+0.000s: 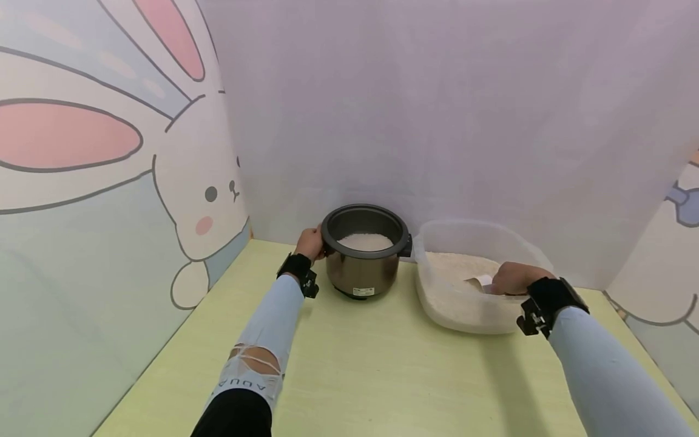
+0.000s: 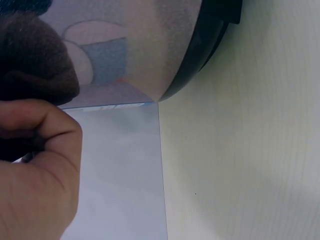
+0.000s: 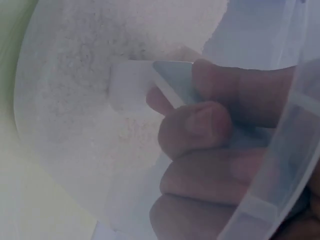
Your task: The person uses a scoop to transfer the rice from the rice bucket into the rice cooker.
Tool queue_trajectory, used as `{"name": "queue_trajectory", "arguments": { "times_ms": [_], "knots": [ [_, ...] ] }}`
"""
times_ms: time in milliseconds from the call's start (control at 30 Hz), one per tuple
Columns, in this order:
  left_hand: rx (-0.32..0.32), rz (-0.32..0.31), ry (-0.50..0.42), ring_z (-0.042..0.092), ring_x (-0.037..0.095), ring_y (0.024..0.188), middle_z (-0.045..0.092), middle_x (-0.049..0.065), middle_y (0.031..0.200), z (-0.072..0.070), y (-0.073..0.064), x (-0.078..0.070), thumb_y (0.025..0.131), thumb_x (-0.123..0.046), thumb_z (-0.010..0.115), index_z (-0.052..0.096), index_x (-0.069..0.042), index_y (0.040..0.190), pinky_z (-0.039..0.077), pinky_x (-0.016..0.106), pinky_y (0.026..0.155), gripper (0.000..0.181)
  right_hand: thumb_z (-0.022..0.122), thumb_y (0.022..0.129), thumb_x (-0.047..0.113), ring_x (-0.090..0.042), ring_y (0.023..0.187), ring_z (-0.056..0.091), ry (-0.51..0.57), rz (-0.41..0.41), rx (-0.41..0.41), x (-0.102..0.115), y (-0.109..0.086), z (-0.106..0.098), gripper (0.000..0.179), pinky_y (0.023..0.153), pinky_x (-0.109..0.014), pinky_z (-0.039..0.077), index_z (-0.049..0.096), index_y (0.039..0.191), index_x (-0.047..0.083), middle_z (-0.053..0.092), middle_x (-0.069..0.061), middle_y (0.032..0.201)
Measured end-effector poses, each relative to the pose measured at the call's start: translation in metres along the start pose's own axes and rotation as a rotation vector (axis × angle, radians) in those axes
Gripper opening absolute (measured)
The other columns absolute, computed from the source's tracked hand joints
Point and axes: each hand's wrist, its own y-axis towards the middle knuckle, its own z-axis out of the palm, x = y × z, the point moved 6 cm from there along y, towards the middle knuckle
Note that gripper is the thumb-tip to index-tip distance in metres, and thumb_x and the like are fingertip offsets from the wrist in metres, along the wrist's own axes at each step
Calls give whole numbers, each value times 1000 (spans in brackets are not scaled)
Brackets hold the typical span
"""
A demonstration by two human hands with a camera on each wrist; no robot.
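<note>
A dark metallic rice cooker (image 1: 355,273) stands lidless on the table, pale rice (image 1: 366,242) inside its pot. My left hand (image 1: 310,244) grips the black handle on the cooker's left side; the left wrist view shows the curled fingers (image 2: 60,125) of that hand against it. To the right is a translucent plastic bin (image 1: 475,229) holding loose rice (image 1: 453,270). Inside it my right hand (image 1: 513,279) holds a white scoop (image 3: 132,82) by its handle, fingers curled round it. The scoop's front end lies at the rice; the bin wall partly veils the hand in the right wrist view.
The pale yellow table (image 1: 382,376) extends in front of both containers. A plain light curtain-like backdrop (image 1: 409,121) rises close behind them. Rabbit-printed panels (image 1: 180,200) border the left and right sides. The bin's raised rim stands around the right hand.
</note>
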Motion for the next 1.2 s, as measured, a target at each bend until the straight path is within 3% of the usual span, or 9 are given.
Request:
{"name": "queue_trajectory", "arguments": {
  "times_ms": [133,267,367,467,600,733,1200],
  "knots": [
    [-4,-4,3,43,12,46,44,0,59,0,2,1,112,-40,38,51,-7,83,44,29,51,46,54,102,18,-14,63,38,65,-11,-13,3,0,1,35,66,-33,34,50,67,13,41,3,66],
    [-9,-14,10,44,12,46,44,1,60,0,4,3,112,-40,39,51,-7,83,44,28,49,46,55,104,21,-21,81,55,105,-27,-19,5,0,3,30,74,-36,44,69,101,-5,65,-11,93],
    [-11,-17,8,44,12,46,44,1,59,0,3,4,112,-40,39,50,-7,81,43,27,48,47,55,104,20,-25,88,59,143,-34,-22,4,1,4,37,78,-38,47,66,119,-11,68,-21,109],
    [-16,-16,6,44,12,45,45,1,59,0,3,3,112,-40,39,51,-7,81,44,27,48,47,55,105,20,-24,90,60,204,-48,-27,-1,4,6,40,80,-38,48,63,124,-14,67,-25,116],
    [-10,-17,14,44,12,46,45,1,60,0,3,3,112,-40,39,52,-7,82,46,30,51,47,54,106,18,-14,72,53,392,-42,-17,-7,8,10,43,71,-29,45,58,129,-18,67,-14,95],
    [-7,-5,15,45,11,46,47,1,60,-1,1,2,112,-41,39,52,-6,83,46,30,52,47,53,107,18,-9,55,40,537,-24,-24,-7,7,11,44,58,-25,40,54,131,-19,55,-1,72],
    [1,6,8,44,10,46,48,1,60,1,-4,0,112,-43,38,51,-7,82,45,28,50,48,51,109,26,-8,50,30,699,-45,-124,-12,-8,2,48,48,-28,28,54,133,-16,47,-2,69]
  ]
}}
